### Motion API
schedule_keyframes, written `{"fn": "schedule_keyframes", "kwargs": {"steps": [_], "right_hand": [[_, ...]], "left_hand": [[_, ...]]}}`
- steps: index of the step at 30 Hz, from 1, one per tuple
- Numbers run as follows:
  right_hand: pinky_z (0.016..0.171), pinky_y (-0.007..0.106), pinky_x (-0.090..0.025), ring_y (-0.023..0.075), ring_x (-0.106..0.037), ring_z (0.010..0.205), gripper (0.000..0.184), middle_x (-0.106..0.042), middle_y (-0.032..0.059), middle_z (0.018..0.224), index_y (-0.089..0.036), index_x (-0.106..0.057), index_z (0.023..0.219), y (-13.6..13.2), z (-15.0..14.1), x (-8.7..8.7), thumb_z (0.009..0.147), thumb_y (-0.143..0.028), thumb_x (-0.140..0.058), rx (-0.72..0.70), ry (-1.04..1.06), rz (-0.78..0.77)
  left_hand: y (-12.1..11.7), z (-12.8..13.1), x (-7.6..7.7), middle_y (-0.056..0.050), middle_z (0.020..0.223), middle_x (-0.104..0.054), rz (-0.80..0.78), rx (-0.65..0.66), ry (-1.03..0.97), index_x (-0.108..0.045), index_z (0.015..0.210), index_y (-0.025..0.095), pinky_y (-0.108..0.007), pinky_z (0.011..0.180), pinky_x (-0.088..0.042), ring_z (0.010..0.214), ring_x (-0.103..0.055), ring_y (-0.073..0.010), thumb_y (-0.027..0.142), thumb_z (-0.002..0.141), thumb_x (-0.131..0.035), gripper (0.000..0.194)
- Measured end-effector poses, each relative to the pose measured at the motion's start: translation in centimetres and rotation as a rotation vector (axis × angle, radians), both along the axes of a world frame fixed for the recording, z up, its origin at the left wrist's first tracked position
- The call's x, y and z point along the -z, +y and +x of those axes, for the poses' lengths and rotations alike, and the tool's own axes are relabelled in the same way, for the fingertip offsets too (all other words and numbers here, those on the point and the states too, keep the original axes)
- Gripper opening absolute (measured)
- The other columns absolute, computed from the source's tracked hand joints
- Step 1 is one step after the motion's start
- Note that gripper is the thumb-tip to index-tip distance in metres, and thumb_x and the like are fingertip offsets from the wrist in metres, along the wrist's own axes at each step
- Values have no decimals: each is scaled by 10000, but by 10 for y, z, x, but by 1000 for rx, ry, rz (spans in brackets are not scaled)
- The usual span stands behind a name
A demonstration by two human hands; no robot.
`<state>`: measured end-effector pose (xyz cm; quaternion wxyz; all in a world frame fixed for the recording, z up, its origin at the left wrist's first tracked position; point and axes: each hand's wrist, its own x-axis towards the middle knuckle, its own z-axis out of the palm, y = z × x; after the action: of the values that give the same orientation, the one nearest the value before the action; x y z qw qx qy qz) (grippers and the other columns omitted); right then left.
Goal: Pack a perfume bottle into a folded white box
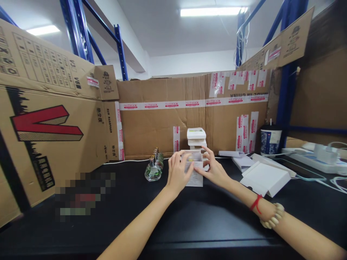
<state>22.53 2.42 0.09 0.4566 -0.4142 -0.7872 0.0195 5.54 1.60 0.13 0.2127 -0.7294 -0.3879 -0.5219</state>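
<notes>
A small white box (195, 180) stands on the black table, and its open top shows something clear with a yellow patch inside. My left hand (177, 170) grips its left side, fingers bent over the upper edge. On the right, my right hand (215, 171) holds the same box, with thumb at the front and fingers curled at the side and rim. Directly behind rises a stack of white boxes (196, 134), partly hidden by my fingers. Left of my left hand, several glass bottles (153, 172) with gold-topped caps and green inside stand in a row going back.
Opened white cartons (267, 177) lie to the right. Beyond them are a power strip (311, 159) with cables and a dark-lidded cup (271, 140). Large cardboard panels (162, 126) wall the back and left. A pixelated patch covers part of the left tabletop.
</notes>
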Motion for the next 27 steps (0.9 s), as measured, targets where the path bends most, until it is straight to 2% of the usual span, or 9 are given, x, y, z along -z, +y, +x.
{"fn": "schedule_keyframes", "kwargs": {"steps": [2,4,7,10,13,17,22,25,27], "right_hand": [[576,200,-473,80,-544,704,689,-491,45,1068,-261,-195,1310,-2,1,-3,755,-482,-540,-3,-26,50],[574,176,-477,67,-540,733,499,-462,30,1107,-278,-330,1231,-4,2,-5,794,-448,-502,-25,-81,74],[549,144,-470,45,-539,746,345,-418,14,1139,-278,-420,1144,-6,2,-8,831,-419,-458,-40,-73,82],[529,141,-467,43,-547,727,350,-420,19,1135,-262,-426,1143,-7,2,-9,831,-415,-460,-3,-22,77],[520,144,-469,47,-549,727,367,-413,23,1153,-264,-416,1164,-7,2,-10,828,-401,-466,-4,-12,75],[511,147,-473,68,-543,751,345,-418,55,1132,-219,-429,1125,-6,2,-11,822,-377,-478,-73,31,60],[524,137,-475,72,-514,797,303,-400,55,1109,-207,-437,1070,-5,2,-10,826,-382,-474,-105,28,65],[595,156,-489,68,-517,815,284,-386,35,1131,-263,-488,1102,-6,2,-8,858,-393,-422,-74,-50,46],[642,167,-492,64,-528,826,289,-377,15,1148,-321,-513,1120,-7,1,-7,871,-408,-394,-64,-105,14]], "left_hand": [[1,0,0,-19,1175,-405,-50,-11,-96,-463,1150,243,-265,937,-247,1132,-339,-115,336,828,-453,335],[2,0,0,-16,1201,-375,-139,13,-174,-432,1180,264,-266,951,-243,1156,-330,-106,357,840,-427,352],[3,-1,0,27,1196,-404,-287,118,-236,-382,1197,305,-255,963,-237,1158,-344,-70,359,873,-359,329],[4,0,0,56,1174,-448,-336,234,-310,-357,1170,295,-237,934,-267,1097,-401,-52,348,876,-359,299],[3,1,-1,31,1134,-478,-341,278,-362,-385,1124,255,-247,908,-286,1029,-444,-70,340,862,-388,275],[1,0,-3,32,1081,-500,-370,262,-324,-451,1036,233,-255,916,-267,1045,-438,-79,325,867,-376,206],[0,-3,-4,48,1077,-490,-347,252,-283,-447,1041,234,-237,916,-265,1034,-431,-56,316,870,-380,201],[1,-5,-3,36,1040,-480,-357,223,-189,-518,888,202,-250,908,-261,1045,-425,-64,315,881,-351,202],[3,-5,-2,17,1079,-456,-349,205,-173,-544,857,192,-262,909,-268,1056,-422,-78,329,880,-350,239]]}}
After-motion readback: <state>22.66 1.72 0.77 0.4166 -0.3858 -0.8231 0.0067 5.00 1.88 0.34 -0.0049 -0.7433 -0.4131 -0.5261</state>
